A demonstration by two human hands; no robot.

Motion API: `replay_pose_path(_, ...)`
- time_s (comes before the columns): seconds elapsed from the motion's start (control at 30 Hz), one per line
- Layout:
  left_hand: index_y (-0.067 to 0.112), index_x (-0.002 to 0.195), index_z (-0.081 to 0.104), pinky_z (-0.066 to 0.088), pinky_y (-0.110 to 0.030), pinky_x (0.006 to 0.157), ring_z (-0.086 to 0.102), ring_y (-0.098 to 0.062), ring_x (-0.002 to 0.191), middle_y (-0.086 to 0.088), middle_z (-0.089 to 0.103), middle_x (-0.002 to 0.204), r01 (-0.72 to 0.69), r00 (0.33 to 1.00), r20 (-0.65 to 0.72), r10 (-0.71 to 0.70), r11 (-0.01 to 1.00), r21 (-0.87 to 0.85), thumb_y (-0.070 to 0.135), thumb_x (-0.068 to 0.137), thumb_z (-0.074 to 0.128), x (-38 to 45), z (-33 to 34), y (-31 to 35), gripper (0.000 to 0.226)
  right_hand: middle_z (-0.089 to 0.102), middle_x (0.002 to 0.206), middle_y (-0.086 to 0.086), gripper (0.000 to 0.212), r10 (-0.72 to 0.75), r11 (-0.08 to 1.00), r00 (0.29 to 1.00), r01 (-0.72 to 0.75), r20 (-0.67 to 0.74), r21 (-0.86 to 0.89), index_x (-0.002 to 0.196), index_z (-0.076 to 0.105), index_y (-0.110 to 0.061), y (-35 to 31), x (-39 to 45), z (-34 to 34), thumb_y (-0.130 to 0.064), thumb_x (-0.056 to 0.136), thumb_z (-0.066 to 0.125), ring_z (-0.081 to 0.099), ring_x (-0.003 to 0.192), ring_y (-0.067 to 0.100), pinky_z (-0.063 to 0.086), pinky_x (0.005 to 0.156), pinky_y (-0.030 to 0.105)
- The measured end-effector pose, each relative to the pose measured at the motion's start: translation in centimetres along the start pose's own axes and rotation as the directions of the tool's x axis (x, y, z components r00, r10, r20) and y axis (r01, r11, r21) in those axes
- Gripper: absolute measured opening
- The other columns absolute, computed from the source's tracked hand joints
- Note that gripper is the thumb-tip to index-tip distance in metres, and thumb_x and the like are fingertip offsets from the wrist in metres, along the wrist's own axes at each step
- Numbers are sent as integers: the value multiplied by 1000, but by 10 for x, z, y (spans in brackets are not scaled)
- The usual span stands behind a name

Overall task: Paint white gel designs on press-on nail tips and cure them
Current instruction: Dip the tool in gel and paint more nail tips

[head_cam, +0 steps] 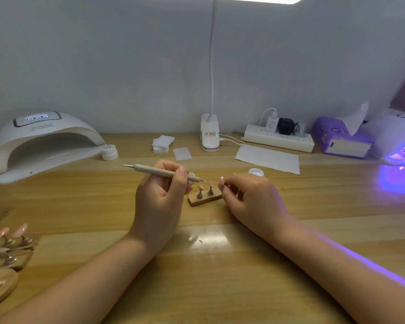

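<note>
While left hand [160, 195] grips one pen [159, 171], two tips [200, 187] stand on block [205, 199].

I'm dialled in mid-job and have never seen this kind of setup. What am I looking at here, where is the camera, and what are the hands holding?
There is no machine: a person works with bare hands, filmed by one camera worn on the head, looking down at a wooden table. The left hand grips a painting pen. The right hand pinches a nail tip above a small wooden holder, where two more tips stand on pegs. An open gel pot sits just behind. A white curing lamp stands far left, unlit inside; another lamp at far right glows purple. More holders with tips lie at the left edge.
</note>
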State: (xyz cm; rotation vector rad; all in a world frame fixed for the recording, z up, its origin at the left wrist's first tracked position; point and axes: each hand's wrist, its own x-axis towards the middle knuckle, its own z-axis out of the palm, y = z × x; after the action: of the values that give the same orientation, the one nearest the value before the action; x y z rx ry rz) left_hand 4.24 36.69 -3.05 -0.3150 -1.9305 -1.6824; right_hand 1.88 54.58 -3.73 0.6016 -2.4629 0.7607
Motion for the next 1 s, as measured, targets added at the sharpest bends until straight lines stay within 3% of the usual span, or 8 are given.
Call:
replay_pose_path(0.13, 21, 92, 57, 50, -16, 66, 65, -7, 74, 6, 67, 79, -79, 997, -27, 78, 996, -39, 24, 93, 50, 1, 2, 8, 8, 68, 73, -5, 13, 70, 975, 996, -56, -57, 217, 87, 73, -11, -5, -1, -2, -18, 92, 63, 62, 65, 12, 52, 63, 31)
replay_pose_path(0.2, 23, 94, 56, 52, -19, 66, 65, -9, 76, 4, 66, 84, -101, 995, -6, 100, 994, -30, 23, 92, 50, 0, 3, 10, 6, 69, 73, -6, 11, 111, 948, 993, -94, -39, 305, 88, 73, -10, -6, -2, -1, -18, 91, 65, 66, 65, 14, 54, 64, 35)
replay_pose_path(0.37, 25, 94, 57, 52, -16, 63, 65, -7, 75, 4, 66, 83, -142, 988, 62, 140, 990, 28, 18, 91, 52, -6, 5, 10, 9, 70, 79, -8, 8, 109, 910, 994, -103, 8, 403, 93, 73, -12, -8, -5, 2, -17, 90, 67, 69, 67, 10, 57, 67, 36)
replay_pose_path(0.6, 24, 93, 60, 53, -26, 67, 64, -14, 79, 4, 67, 83, -163, 983, 108, 150, 979, 122, 25, 90, 54, -9, 7, 9, 7, 72, 82, -3, 9, 62, 900, 997, -39, -39, 435, 96, 74, -11, -6, -6, 4, -12, 89, 69, 69, 69, 16, 57, 66, 41)
replay_pose_path(0.73, 17, 94, 62, 52, -26, 67, 64, -15, 78, 3, 66, 83, -174, 980, 116, 160, 976, 127, 34, 87, 48, -9, 7, 8, 24, 72, 82, -4, 10, 16, 913, 997, 14, -71, 408, 96, 74, -11, -5, -6, 4, -9, 88, 69, 68, 68, 18, 56, 65, 41)
replay_pose_path(0.93, 15, 94, 62, 51, -23, 65, 63, -15, 77, 2, 66, 82, -185, 978, 117, 170, 974, 130, 33, 87, 48, -9, 7, 7, 25, 72, 83, -4, 12, -8, 921, 998, 33, -65, 389, 98, 74, -10, -5, -6, 4, -8, 88, 68, 69, 69, 16, 55, 82, 45)
replay_pose_path(1.0, 14, 94, 62, 51, -24, 65, 63, -15, 76, 2, 66, 81, -184, 978, 118, 170, 974, 129, 32, 87, 48, -9, 7, 7, 24, 72, 83, -4, 12, -18, 924, 997, 43, -70, 379, 98, 74, -10, -5, -6, 4, -8, 88, 68, 69, 69, 16, 55, 81, 45)
